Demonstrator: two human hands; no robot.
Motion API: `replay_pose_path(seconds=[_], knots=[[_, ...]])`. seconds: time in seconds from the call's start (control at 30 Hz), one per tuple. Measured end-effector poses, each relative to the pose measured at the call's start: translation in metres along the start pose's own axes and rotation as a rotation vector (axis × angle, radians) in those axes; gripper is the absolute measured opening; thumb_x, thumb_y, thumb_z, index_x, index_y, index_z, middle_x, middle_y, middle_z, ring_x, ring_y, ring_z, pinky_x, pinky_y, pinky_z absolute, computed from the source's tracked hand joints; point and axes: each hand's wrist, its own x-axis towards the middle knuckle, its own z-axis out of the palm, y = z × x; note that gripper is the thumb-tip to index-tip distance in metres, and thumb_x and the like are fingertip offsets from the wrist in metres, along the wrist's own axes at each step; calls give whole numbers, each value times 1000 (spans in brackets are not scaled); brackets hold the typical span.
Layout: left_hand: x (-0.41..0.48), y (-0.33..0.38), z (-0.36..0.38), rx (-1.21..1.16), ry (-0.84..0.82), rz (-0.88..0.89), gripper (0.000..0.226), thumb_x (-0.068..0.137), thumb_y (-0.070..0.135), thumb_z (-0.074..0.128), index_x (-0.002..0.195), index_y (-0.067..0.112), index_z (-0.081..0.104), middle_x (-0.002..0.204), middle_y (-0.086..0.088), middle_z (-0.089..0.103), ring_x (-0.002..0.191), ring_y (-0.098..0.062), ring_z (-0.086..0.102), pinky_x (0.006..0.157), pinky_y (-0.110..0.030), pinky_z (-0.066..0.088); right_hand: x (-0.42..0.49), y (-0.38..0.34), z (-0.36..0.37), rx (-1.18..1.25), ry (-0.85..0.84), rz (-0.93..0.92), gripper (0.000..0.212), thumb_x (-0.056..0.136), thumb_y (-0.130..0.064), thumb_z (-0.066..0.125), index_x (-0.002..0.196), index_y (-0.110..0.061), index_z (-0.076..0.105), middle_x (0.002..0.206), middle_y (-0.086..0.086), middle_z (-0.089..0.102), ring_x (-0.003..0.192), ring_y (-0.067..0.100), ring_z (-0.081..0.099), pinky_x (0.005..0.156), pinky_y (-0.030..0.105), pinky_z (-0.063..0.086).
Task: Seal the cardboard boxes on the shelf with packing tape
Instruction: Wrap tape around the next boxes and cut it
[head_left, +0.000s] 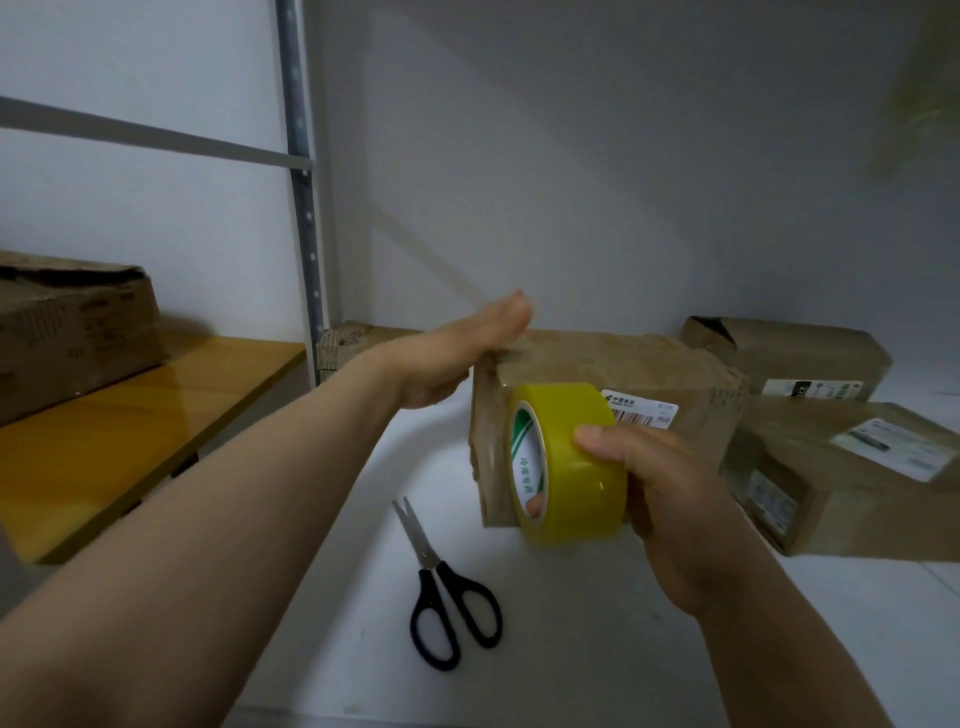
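box (613, 374): brown, creased, labelled, sitting under the left hand and behind the right | left hand (467, 353): lying flat, fingers extended, pressing box's top edge | right hand (660, 499): gripping yellow tape roll (569, 462) against box's front | fingertips blurring; scissors (447, 587) lying below hands

2 bare forearms, no sleeves; left grip (457, 358) and right grip (660, 499) ungloved (no rings, no watch).

tape roll (569, 462) yellow | scissors (452, 597) black-handled | boxes (613, 374) brown
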Motion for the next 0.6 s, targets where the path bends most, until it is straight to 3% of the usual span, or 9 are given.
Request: replay_pose_path(seconds=[0.07, 0.1, 0.23, 0.3, 0.4, 0.5, 0.6], knots=[[-9, -17, -7, -85, -48, 45, 69, 96, 69, 43, 156, 51, 16, 164, 9, 25, 149, -15, 26, 125, -51, 13, -2, 1, -2, 14, -15, -14, 17, 74, -30, 71, 74, -16, 80, 75, 9, 74, 64, 15, 71, 55, 20, 52], [-14, -26, -11, -97, -75, 61, 67, 99, 61, 47, 156, 52, 13, 164, 11, 25, 149, -11, 25, 126, -50, 13, -2, 2, -2, 12, -25, -24, 16, 74, -29, 72, 75, -15, 80, 75, 10, 74, 65, 15, 71, 55, 20, 52], [-28, -39, -11, 48, -192, 134, 127, 61, 40, 95, 156, 51, 11, 162, 17, 18, 151, -4, 14, 117, -28, 22, 1, 3, -4, 9, -27, -32, 15, 73, -30, 72, 77, -19, 81, 77, 10, 75, 67, 18, 72, 56, 23, 54], [-26, -38, -4, 116, -173, 126, 131, 59, 24, 96, 154, 50, 10, 157, 17, 25, 147, -4, 22, 109, -20, 27, 4, 3, -5, 2, -20, -27, 20, 72, -34, 71, 80, -19, 81, 81, 13, 76, 70, 22, 73, 59, 26, 55], [-20, -39, 7, 155, -79, 165, 131, 53, 25, 97, 150, 46, 10, 151, 11, 30, 138, -4, 33, 108, -18, 35, 8, 2, -6, 14, -5, -25, 31, 68, -35, 69, 86, -11, 77, 80, 15, 76, 68, 25, 74, 57, 29, 57], [-19, -46, 13, 112, -8, 200, 128, 51, 25, 99, 148, 48, 17, 150, 9, 31, 138, -10, 36, 107, -23, 39, 11, 3, -7, 34, 8, -40, 22, 66, -32, 68, 76, -15, 78, 76, 10, 76, 64, 22, 74, 53, 28, 56], [-21, -47, 16, 16, 31, 240, 118, 58, 2, 94, 146, 42, 26, 144, 9, 38, 129, -5, 45, 94, -18, 50, 13, 4, -5, 54, 5, -43, 13, 73, -29, 72, 73, -20, 81, 76, 12, 76, 64, 24, 73, 54, 30, 58]])
